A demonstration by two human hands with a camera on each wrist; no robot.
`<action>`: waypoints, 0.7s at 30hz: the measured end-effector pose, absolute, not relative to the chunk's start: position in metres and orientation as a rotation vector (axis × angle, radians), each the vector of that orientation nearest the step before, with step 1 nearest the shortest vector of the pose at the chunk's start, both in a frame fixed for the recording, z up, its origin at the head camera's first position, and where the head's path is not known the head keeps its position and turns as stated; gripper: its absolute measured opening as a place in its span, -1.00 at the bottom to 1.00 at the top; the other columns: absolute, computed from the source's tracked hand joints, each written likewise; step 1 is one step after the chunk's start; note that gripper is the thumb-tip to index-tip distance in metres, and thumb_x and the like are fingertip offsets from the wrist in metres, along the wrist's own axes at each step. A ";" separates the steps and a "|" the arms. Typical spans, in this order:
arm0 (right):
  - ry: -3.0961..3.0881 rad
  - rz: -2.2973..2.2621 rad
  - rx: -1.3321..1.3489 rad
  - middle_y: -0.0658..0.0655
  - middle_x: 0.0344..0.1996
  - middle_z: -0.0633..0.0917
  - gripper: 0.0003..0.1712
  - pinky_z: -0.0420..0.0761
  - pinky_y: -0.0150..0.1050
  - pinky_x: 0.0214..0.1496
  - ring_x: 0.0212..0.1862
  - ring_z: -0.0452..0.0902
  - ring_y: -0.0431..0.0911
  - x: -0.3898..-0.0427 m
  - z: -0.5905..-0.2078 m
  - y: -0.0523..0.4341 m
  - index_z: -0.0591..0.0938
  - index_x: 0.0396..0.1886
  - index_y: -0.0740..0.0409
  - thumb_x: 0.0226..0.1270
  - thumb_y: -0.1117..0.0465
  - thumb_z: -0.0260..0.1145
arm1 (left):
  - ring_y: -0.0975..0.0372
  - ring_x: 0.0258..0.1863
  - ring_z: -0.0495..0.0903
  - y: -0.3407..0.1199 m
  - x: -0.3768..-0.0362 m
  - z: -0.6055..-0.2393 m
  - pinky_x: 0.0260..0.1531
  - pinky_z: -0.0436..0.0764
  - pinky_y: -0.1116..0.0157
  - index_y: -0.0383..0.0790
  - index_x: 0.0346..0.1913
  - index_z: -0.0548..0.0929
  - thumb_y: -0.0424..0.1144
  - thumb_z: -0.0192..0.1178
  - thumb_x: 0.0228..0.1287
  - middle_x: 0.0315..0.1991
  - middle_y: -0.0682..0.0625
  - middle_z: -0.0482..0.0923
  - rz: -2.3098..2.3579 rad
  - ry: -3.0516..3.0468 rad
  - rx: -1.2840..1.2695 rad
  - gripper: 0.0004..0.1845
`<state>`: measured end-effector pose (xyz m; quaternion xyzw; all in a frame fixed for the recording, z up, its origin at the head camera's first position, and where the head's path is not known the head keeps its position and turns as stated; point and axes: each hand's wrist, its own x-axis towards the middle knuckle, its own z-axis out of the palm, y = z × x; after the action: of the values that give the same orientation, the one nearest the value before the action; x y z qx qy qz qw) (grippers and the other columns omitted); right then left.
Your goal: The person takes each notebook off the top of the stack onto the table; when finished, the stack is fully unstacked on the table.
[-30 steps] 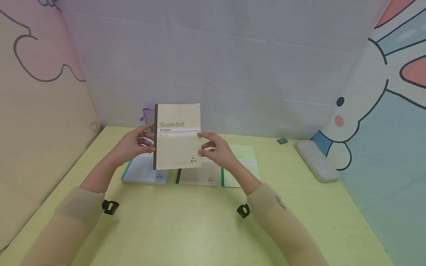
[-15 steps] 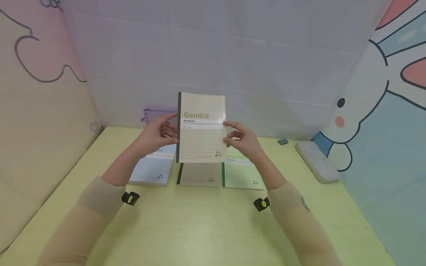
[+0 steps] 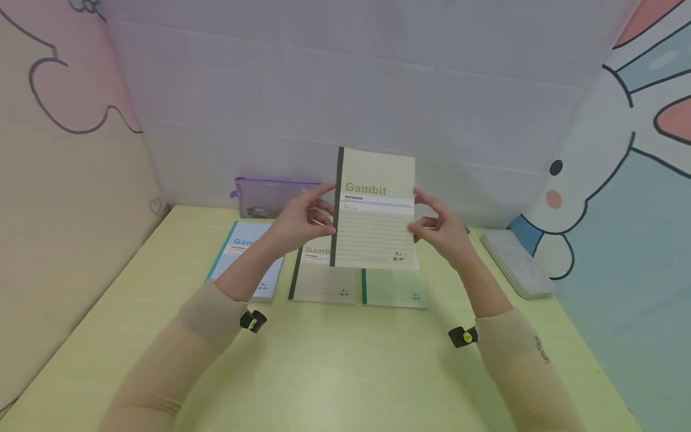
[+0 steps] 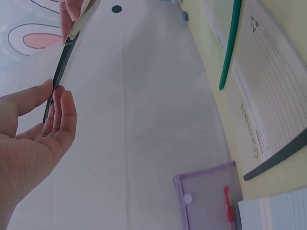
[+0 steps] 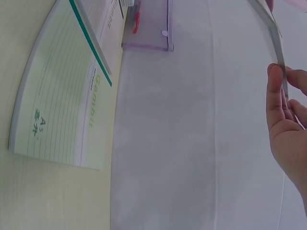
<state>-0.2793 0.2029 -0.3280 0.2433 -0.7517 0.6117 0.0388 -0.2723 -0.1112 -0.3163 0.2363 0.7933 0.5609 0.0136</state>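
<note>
A cream Gambit notebook [image 3: 375, 222] with a dark spine is held up above the table, its cover facing the head camera. My left hand [image 3: 302, 221] pinches its spine edge between thumb and fingers, and my right hand [image 3: 444, 229] pinches the opposite edge. Behind and below it three notebooks lie in a row: a blue one [image 3: 232, 264] at left, a grey-beige one [image 3: 324, 285] in the middle, and a green one [image 3: 394, 291] at right. The raised notebook covers part of the middle and green ones; my left arm hides part of the blue one.
Against the back wall stands a translucent purple zip pouch [image 3: 259, 198] with pens inside. A pale grey oblong case [image 3: 515, 264] lies at the table's right edge. Fabric walls close in the back and both sides of the yellow table [image 3: 335, 372].
Both hands have carried the cream notebook to the right, and it rose a little at first. More of the purple pouch shows. The notebooks on the table stay put.
</note>
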 end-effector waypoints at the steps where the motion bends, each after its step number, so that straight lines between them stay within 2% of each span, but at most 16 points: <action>1: -2.296 1.880 0.742 0.07 0.18 0.35 -0.20 0.62 -0.36 -0.40 -0.40 0.58 -0.26 -0.278 -0.328 0.208 0.26 0.42 0.05 0.20 0.46 0.29 | 0.14 -0.20 0.62 -0.106 -0.272 -0.317 -0.14 0.65 0.26 0.11 0.45 0.16 -0.51 0.32 0.08 -0.06 -0.10 0.49 1.763 2.458 0.748 -0.09; 11: -2.348 1.756 0.746 0.04 0.14 0.35 -0.17 0.57 -0.42 -0.47 -0.42 0.54 -0.26 -0.274 -0.332 0.257 0.22 0.45 0.01 0.21 0.49 0.26 | 0.17 -0.26 0.64 -0.057 -0.274 -0.328 -0.16 0.65 0.31 0.06 0.43 0.19 -0.52 0.33 0.05 -0.10 -0.10 0.53 1.842 2.382 0.791 -0.09; 21: -2.527 1.627 0.472 0.02 0.22 0.30 -0.18 0.52 -0.42 -0.46 -0.36 0.51 -0.22 -0.270 -0.337 0.300 0.19 0.45 -0.20 0.27 0.30 0.30 | 0.23 -0.29 0.63 -0.008 -0.283 -0.348 -0.23 0.65 0.37 0.05 0.42 0.21 -0.50 0.33 0.07 -0.09 -0.07 0.53 1.891 2.322 0.800 -0.13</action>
<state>-0.2698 0.2998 -0.3368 0.1549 -0.8296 0.5342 0.0497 -0.2826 -0.0076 -0.3481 0.2579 0.7490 0.6100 0.0211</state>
